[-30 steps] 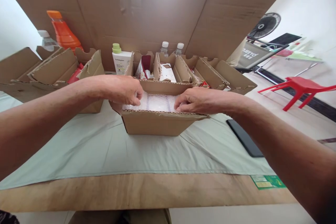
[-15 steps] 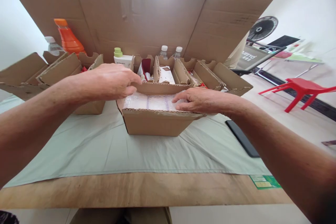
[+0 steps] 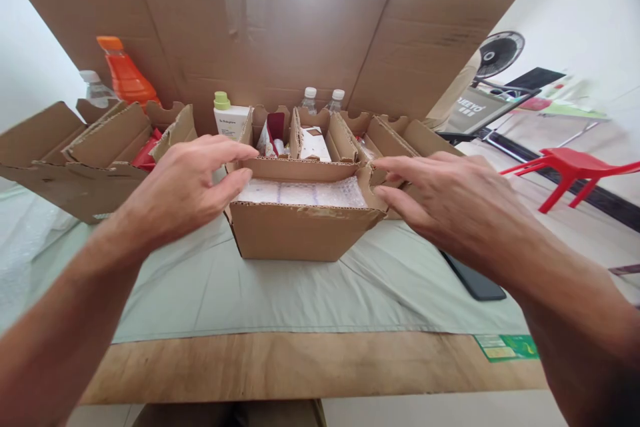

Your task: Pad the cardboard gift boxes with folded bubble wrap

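Observation:
An open cardboard box (image 3: 287,232) sits in the middle of the cloth-covered table, with bubble wrap (image 3: 320,193) lying flat inside it. At the box's left side is my left hand (image 3: 193,180), thumb and fingers apart around the upper edge. My right hand (image 3: 433,193) is at the opposite side, its thumb and fingers also spread near the rim. Whether the fingertips touch the cardboard I cannot tell. Neither hand holds anything that I can see.
Several open cardboard bins stand behind, one with a white carton (image 3: 315,143) inside. An orange bottle (image 3: 125,70) and a white bottle with a green cap (image 3: 231,117) stand before a tall cardboard panel (image 3: 300,33). A black phone-like slab (image 3: 477,280) lies right, partly under my forearm.
Both hands have moved apart and off the bubble wrap: the left drew back to the box's left side, the right shifted to its right side. The box stays in place.

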### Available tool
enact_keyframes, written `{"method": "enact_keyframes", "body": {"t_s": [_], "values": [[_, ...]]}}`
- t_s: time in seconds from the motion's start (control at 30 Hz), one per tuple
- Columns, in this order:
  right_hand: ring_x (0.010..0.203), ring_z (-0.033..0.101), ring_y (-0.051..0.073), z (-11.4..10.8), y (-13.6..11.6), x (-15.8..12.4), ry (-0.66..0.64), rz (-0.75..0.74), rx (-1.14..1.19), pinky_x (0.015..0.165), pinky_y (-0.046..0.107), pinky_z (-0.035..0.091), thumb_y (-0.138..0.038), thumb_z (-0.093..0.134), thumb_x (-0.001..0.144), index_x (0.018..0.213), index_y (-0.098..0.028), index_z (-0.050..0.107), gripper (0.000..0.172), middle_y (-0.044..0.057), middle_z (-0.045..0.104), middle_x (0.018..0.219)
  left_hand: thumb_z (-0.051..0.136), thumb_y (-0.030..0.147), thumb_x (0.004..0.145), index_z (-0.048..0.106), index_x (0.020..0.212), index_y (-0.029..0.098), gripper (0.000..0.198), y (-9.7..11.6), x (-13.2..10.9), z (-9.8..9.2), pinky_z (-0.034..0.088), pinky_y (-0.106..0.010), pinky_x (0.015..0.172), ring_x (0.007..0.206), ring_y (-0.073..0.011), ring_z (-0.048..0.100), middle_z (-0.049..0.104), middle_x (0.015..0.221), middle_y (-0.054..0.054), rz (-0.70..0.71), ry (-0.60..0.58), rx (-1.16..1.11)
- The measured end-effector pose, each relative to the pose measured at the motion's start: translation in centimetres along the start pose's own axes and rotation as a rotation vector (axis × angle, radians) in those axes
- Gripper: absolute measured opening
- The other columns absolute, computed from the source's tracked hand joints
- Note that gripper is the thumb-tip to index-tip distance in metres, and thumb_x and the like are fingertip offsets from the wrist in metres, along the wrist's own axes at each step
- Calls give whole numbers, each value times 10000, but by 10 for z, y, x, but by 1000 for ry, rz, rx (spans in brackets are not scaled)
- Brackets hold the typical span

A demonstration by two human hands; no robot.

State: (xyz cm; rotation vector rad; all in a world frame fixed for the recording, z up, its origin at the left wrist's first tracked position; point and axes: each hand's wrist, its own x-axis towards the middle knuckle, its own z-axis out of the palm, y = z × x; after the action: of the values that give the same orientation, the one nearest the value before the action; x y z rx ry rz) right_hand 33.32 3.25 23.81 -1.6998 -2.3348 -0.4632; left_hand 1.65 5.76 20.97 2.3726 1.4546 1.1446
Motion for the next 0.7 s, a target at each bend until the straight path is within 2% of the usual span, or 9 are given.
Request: {"method": "enact_keyframes", "body": {"t_s": [0.1,0.17,0.23,0.3,0.4,0.53,0.7], "values": [[880,725,311,6,9,-37,102,89,165,781,454,519,-394,556,970,1038,-232,762,270,99,791,1021,640,440,929,672,1361,252,471,-4,-50,11,555,-460,1028,1121,-267,680,721,1301,-57,-163,166,-98],[854,729,289,21,17,-54,89,182,322,692,404,527,-508,572,967,1153,-238,743,370,100,788,1081,691,527,892,597,1448,256,626,-18,-78,26,534,-514,1072,1202,-305,655,671,1407,-84,-321,151,-218],[881,738,301,39,23,-61,44,298,447,659,393,542,-623,598,929,1298,-227,687,548,116,783,1110,727,604,845,532,1510,271,769,-32,-94,41,514,-574,1095,1267,-349,626,608,1502,-106,-452,76,-333],[986,742,337,56,23,-58,-10,370,563,736,432,584,-716,603,889,1381,-207,633,709,138,772,1173,758,636,808,469,1557,283,877,-41,-97,53,487,-608,1126,1339,-378,584,545,1573,-115,-513,31,-425],[1160,703,372,76,7,-45,-76,327,761,946,515,582,-786,580,865,1412,-214,608,792,145,736,1296,787,600,798,402,1595,272,944,-41,-89,71,456,-600,1171,1393,-377,552,513,1601,-126,-480,-11,-527],[1345,593,405,97,-18,-36,-11,288,845,1127,578,476,-779,567,891,1483,-238,560,803,133,671,1421,738,541,876,317,1637,253,916,-29,-82,93,437,-560,1201,1417,-349,544,491,1612,-150,-446,4,-576],[1516,427,389,115,-26,-44,59,329,951,1238,620,342,-795,546,905,1602,-241,425,898,138,476,1635,670,499,949,251,1662,255,862,-25,-86,103,436,-536,1208,1470,-331,495,439,1653,-148,-428,28,-600]]}}
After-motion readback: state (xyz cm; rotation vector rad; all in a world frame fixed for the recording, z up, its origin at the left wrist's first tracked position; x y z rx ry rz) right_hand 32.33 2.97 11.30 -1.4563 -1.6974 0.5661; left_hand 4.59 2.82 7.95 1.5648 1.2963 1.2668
